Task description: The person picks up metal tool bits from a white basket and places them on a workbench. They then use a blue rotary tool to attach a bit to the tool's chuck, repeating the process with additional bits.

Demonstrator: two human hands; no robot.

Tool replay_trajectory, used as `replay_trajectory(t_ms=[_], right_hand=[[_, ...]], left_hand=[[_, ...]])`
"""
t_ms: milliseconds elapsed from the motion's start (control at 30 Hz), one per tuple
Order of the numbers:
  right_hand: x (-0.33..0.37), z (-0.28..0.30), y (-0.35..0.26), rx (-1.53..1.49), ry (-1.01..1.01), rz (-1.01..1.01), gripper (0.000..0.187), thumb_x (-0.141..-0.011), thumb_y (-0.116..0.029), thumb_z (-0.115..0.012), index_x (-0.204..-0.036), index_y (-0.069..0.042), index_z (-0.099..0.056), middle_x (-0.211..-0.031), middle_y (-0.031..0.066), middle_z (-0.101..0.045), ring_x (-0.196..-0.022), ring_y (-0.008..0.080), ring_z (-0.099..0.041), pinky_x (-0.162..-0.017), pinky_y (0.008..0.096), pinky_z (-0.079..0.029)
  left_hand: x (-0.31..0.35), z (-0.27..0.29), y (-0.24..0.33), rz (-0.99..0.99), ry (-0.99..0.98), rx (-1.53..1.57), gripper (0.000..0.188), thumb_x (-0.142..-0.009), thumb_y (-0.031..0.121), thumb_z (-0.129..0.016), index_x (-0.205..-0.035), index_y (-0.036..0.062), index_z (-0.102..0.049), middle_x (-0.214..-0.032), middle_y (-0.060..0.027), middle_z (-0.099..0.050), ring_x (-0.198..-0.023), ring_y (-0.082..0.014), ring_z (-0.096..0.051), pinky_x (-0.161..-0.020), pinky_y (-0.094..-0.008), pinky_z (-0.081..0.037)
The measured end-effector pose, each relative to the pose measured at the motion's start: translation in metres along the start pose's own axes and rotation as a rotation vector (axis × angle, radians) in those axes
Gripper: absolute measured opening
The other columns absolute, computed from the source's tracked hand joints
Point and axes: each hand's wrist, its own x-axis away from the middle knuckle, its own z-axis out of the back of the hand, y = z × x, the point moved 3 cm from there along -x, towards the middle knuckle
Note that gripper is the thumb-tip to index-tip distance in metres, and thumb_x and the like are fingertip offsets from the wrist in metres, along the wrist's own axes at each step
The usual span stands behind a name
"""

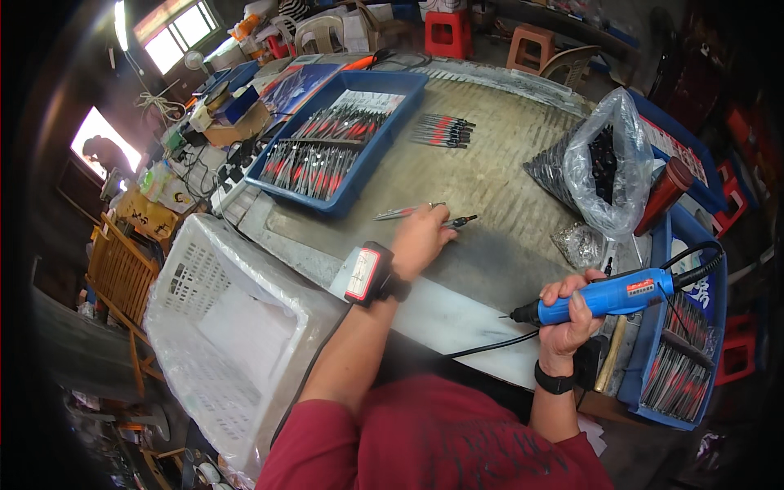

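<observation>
My left hand (420, 235) is closed over the table, its fingers pinching a slim grey and black pointed piece (462, 221). A similar slim piece with a red part (396, 214) sticks out on the hand's left side; the fingers hide where it ends. My right hand (570, 314) is wrapped around a blue electric screwdriver (608, 297). Its black nose and thin bit point left, above a white board (482, 347) at the table's near edge. Beyond my left hand, a small row of grey, red and black pieces (443, 131) lies on the worn tabletop (498, 175).
A blue tray (337, 206) holds many such pieces. At right are a clear bag of black parts (604, 163), a small bag of metal bits (578, 245), a dark red cylinder (665, 192) and another blue tray (645, 392). A plastic-lined white basket (184, 327) stands left.
</observation>
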Motion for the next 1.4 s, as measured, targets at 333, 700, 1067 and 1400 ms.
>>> replay_trajectory(t_ms=[333,700,1067,1400], right_hand=[[0.000,0.004,0.000,-0.008,0.010,-0.020,0.048,-0.070,-0.012,-0.059,-0.111,-0.002,-0.036,-0.073,0.0081,-0.050,-0.056,0.0201,-0.052,-0.059,0.0356,-0.044],[-0.002,0.005,0.001,-0.015,0.032,-0.041,0.045,-0.071,-0.009,-0.057,-0.109,0.000,-0.035,-0.072,0.0090,-0.051,-0.055,0.0204,-0.053,-0.057,0.0352,-0.045],[-0.003,0.009,0.005,0.014,0.035,-0.086,0.044,-0.071,-0.007,-0.059,-0.109,0.002,-0.037,-0.073,0.0102,-0.052,-0.055,0.0212,-0.054,-0.055,0.0336,-0.046],[-0.003,0.011,0.009,0.018,0.023,-0.116,0.045,-0.070,-0.006,-0.059,-0.110,0.002,-0.039,-0.076,0.0105,-0.053,-0.055,0.0215,-0.055,-0.055,0.0326,-0.046]], left_hand=[[-0.006,0.002,-0.041,-0.159,0.057,-0.252,0.016,-0.075,0.018,-0.062,-0.079,0.0044,-0.056,-0.078,-0.0125,-0.053,-0.076,-0.0338,-0.054,-0.064,-0.0421,-0.043],[0.002,-0.009,-0.048,-0.121,0.036,-0.218,0.016,-0.074,0.017,-0.063,-0.079,0.0039,-0.057,-0.081,-0.0120,-0.056,-0.080,-0.0323,-0.054,-0.068,-0.0410,-0.044],[0.001,-0.005,-0.047,-0.114,0.055,-0.331,0.016,-0.072,0.019,-0.064,-0.078,0.0051,-0.057,-0.082,-0.0098,-0.057,-0.081,-0.0298,-0.055,-0.068,-0.0401,-0.044],[-0.015,0.016,-0.039,-0.069,-0.011,-0.186,0.015,-0.076,0.018,-0.061,-0.081,0.0046,-0.061,-0.079,-0.0121,-0.057,-0.079,-0.0318,-0.055,-0.067,-0.0398,-0.044]])
